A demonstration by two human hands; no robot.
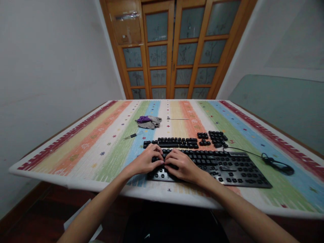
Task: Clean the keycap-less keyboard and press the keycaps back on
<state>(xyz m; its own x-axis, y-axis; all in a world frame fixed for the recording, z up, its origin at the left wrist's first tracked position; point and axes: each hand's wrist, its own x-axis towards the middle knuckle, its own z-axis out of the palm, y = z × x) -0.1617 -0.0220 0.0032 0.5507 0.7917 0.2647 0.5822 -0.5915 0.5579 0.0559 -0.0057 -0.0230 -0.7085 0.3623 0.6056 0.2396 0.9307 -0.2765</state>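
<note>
A black keyboard (pixel 243 172) lies near the front edge of the table, keycaps on its upper rows and bare switch posts on much of the lower and right part. Over its left end, my left hand (pixel 150 158) bends its fingers down, thumb tip close to the index finger. My right hand (pixel 181 163) rests just beside it, fingers curled onto the same area. Whatever sits under the fingertips is hidden. Behind the keyboard, loose black keycaps (pixel 217 137) are laid out in groups, among them a long space bar (pixel 168 145).
A wire keycap puller (pixel 133 135) with a dark handle lies left of the keycaps. Farther back are a crumpled grey and purple cloth (pixel 149 122) and a thin rod-like tool (pixel 178 118). The keyboard's coiled cable (pixel 278 165) is on the right, on the striped tablecloth (pixel 111 148).
</note>
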